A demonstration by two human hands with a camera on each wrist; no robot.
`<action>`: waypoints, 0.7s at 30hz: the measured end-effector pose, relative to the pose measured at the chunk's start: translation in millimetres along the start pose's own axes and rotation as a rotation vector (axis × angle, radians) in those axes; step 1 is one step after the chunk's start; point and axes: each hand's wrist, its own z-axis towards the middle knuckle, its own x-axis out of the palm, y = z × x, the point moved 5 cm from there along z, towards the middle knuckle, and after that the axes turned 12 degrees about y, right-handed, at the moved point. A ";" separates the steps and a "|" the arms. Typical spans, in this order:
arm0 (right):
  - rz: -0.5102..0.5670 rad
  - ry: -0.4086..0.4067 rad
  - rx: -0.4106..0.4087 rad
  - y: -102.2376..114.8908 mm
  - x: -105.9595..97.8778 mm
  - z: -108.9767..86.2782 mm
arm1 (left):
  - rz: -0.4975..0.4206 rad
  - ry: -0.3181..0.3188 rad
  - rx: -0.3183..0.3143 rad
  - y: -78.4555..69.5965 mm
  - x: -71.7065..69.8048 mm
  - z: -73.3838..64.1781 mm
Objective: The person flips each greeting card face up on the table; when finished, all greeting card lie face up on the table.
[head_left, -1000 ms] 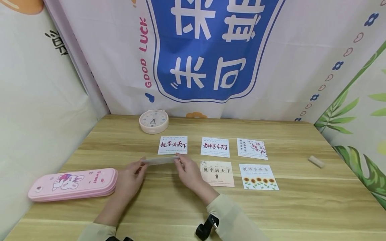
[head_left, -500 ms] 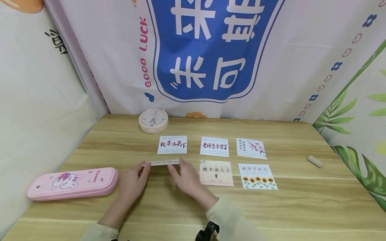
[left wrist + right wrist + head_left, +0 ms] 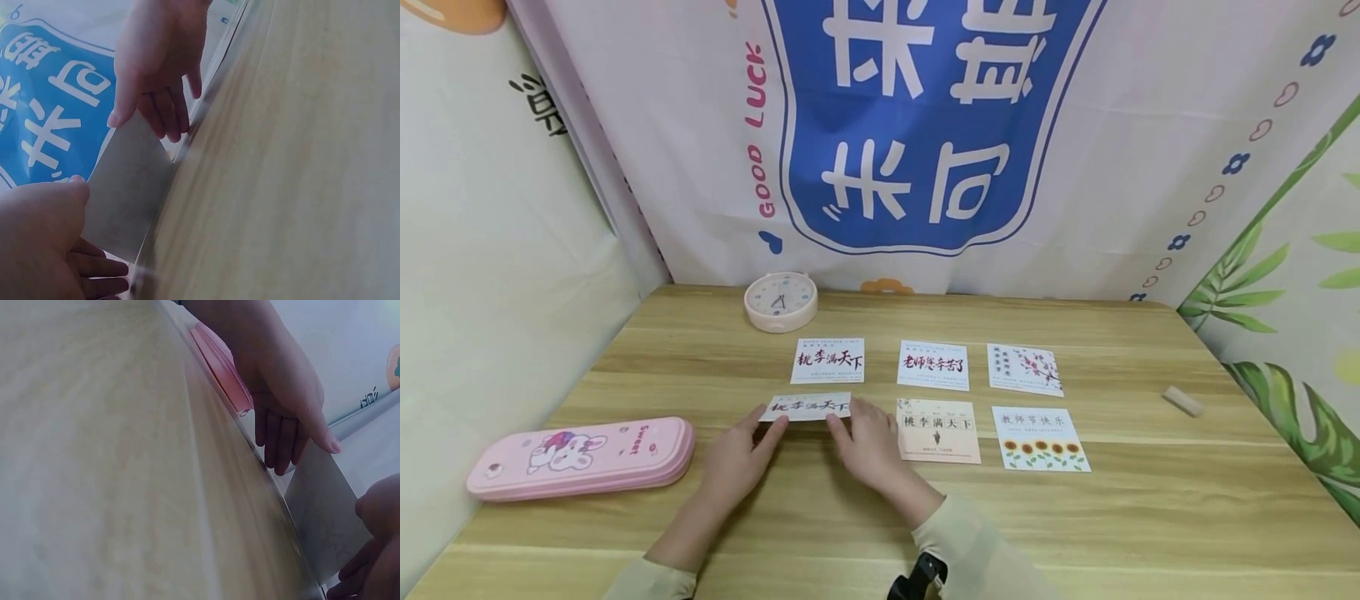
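A small white greeting card [image 3: 807,407] with dark brush-style Chinese characters is held between both hands, tilted up from the wooden table. My left hand [image 3: 733,462] pinches its left end, the thumb at the near edge. At the other end my right hand [image 3: 872,446] grips the card the same way. The left wrist view shows the card's plain grey back [image 3: 128,187], its lower edge close to the tabletop. Just beyond it lies a card with red and dark lettering [image 3: 828,361]. A cream card [image 3: 937,431] is right beside my right hand.
Farther right lie a red-lettered card [image 3: 933,365], a blossom card [image 3: 1025,369] and a sunflower card [image 3: 1041,439]. A pink rabbit pencil case [image 3: 583,458] is at the left, a round clock [image 3: 781,300] at the back. A small beige block [image 3: 1182,401] sits right.
The held card has tipped from nearly edge-on so its lettered face now shows in the head view. Both hands have shifted slightly and keep hold of it.
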 end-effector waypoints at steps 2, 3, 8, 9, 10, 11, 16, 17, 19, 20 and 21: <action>0.010 0.012 0.001 -0.9 0.2 -0.2 | -0.018 0.004 0.016 0.8 1.1 0.9; 0.018 0.018 -0.001 -1.4 0.4 0.0 | -0.027 0.003 0.026 1.1 1.5 1.3; 0.073 0.003 -0.034 -4.3 -0.3 1.1 | -0.069 -0.017 0.086 1.9 2.2 2.6; 0.091 -0.006 -0.042 -4.7 -0.9 1.4 | -0.077 -0.022 0.094 1.9 2.1 2.8; 0.107 -0.016 -0.050 -5.0 -1.6 1.4 | -0.086 -0.026 0.101 2.0 2.0 3.1; 0.119 -0.024 -0.055 -5.6 -2.1 1.5 | -0.098 -0.027 0.106 2.3 2.1 3.4; 0.207 -0.069 -0.050 -7.2 -6.3 -1.9 | -0.166 0.018 0.074 3.3 2.8 4.8; 0.216 -0.077 -0.047 -7.3 -7.3 -3.0 | -0.182 0.031 0.060 3.4 2.6 4.5; 0.227 -0.096 -0.053 -6.1 -10.9 -5.8 | -0.209 0.053 0.036 2.2 1.0 3.3; 0.229 -0.107 -0.060 -4.9 -13.3 -7.5 | -0.229 0.065 0.027 1.6 0.3 2.7; 0.233 -0.115 -0.070 -3.3 -16.1 -9.2 | -0.247 0.075 0.018 0.9 -0.5 1.8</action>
